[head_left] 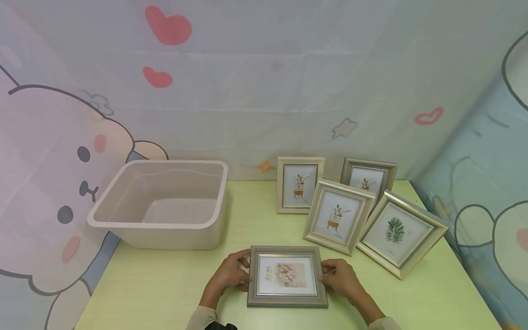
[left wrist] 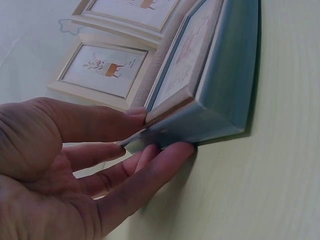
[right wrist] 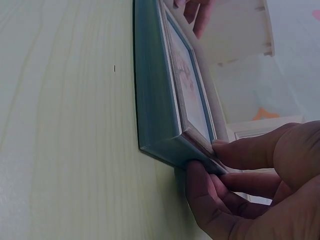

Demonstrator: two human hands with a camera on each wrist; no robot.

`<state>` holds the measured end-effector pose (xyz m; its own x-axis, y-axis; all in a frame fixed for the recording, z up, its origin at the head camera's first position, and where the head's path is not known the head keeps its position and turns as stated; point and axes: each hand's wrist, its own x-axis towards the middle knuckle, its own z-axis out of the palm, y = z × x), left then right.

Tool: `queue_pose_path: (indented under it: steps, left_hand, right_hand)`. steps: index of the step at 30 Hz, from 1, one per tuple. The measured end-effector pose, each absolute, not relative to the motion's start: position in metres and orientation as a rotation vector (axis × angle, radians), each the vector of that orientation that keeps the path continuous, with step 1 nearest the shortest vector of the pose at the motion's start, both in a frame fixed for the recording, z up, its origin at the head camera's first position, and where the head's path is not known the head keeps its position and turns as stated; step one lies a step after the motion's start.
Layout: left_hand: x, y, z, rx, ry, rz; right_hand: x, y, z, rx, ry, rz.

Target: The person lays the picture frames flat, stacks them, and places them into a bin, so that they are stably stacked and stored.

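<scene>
A grey-brown picture frame [head_left: 284, 277] lies face up and sideways at the front of the table, its print of pale pink flowers turned so the lettering is at the left. My left hand [head_left: 231, 273] grips its left side, the thumb on the front face and the fingers against the side edge in the left wrist view. On the opposite side my right hand [head_left: 341, 278] pinches the edge, thumb over the top. Both wrist views show the deep side wall of the frame [right wrist: 155, 100] close over the table surface.
A beige plastic bin [head_left: 210, 238] stands at the back left. Several picture frames stand at the right: a cream one [head_left: 300, 185], a grey one [head_left: 369, 178] partly hidden, a champagne one [head_left: 339, 215] and one with a palm leaf [head_left: 400, 233]. A printed cloth backdrop [head_left: 264, 91] hangs behind the table.
</scene>
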<state>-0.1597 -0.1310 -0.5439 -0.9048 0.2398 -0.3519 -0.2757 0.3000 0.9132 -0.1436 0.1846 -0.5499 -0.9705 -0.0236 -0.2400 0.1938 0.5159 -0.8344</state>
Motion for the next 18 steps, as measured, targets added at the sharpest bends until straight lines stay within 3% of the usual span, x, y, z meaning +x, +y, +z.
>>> queue_pose_path:
  steps: [18]
  left_hand:
    - [-0.1589, -0.1391, -0.5496, -0.005, 2.060, 1.722]
  right_hand:
    - [-0.1459, 0.1903, -0.5540, 0.105, 2.526, -1.431]
